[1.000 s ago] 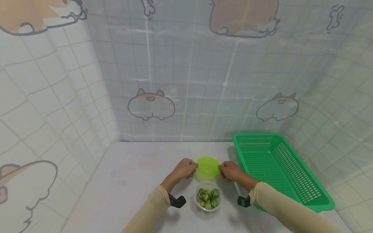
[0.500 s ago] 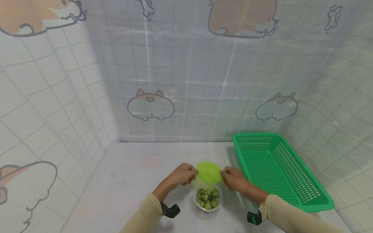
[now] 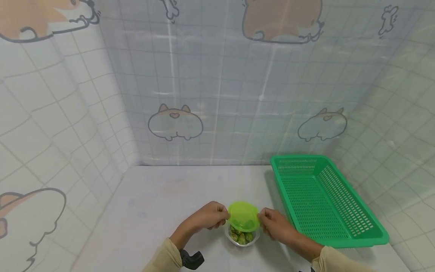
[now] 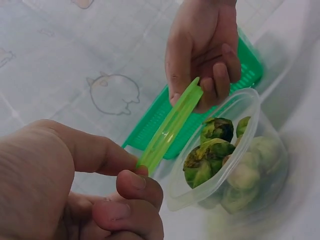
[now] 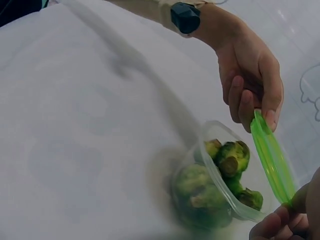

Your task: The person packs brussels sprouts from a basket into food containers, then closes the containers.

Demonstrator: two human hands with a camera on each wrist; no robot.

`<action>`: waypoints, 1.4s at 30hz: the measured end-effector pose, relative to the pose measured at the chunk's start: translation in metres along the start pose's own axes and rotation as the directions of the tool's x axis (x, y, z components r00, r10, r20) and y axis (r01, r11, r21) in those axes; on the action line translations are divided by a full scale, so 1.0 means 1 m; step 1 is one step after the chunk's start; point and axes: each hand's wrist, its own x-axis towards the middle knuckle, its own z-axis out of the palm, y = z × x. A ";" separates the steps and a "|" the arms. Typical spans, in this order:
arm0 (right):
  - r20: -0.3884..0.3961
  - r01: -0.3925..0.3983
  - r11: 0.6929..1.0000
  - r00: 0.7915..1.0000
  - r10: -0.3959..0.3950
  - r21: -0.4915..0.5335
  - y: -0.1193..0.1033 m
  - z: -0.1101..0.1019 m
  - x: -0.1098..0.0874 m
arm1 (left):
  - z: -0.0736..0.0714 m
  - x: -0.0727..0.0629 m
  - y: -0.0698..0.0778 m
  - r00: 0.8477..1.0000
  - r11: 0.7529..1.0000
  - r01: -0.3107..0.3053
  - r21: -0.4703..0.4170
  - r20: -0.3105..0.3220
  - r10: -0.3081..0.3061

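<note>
A bright green translucent lid (image 3: pixel 243 216) is held between both hands, above the far part of a clear plastic container (image 3: pixel 242 244). My left hand (image 3: pixel 210 216) pinches the lid's left edge between thumb and index finger. At the opposite edge, my right hand (image 3: pixel 276 225) pinches it the same way. Several Brussels sprouts (image 4: pixel 209 155) lie in the container, partly covered by the lid in the head view. Both wrist views show the lid (image 5: pixel 272 157) tilted and apart from the container's rim (image 5: pixel 212 165).
A large green perforated basket (image 3: pixel 316 206) stands at the right of the white table (image 3: pixel 163 204). Tiled sheeting with cartoon dogs (image 3: pixel 217 83) encloses the back and sides.
Both hands have brought the lid toward the body, from beyond the container to over it. The lid now hides part of the sprouts. The container and basket have stayed put.
</note>
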 end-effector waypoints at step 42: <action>0.112 -0.023 1.000 0.993 0.024 -0.011 0.024 0.009 -0.006 | 0.011 -0.006 -0.033 0.996 0.992 0.041 -0.118 0.082 -0.031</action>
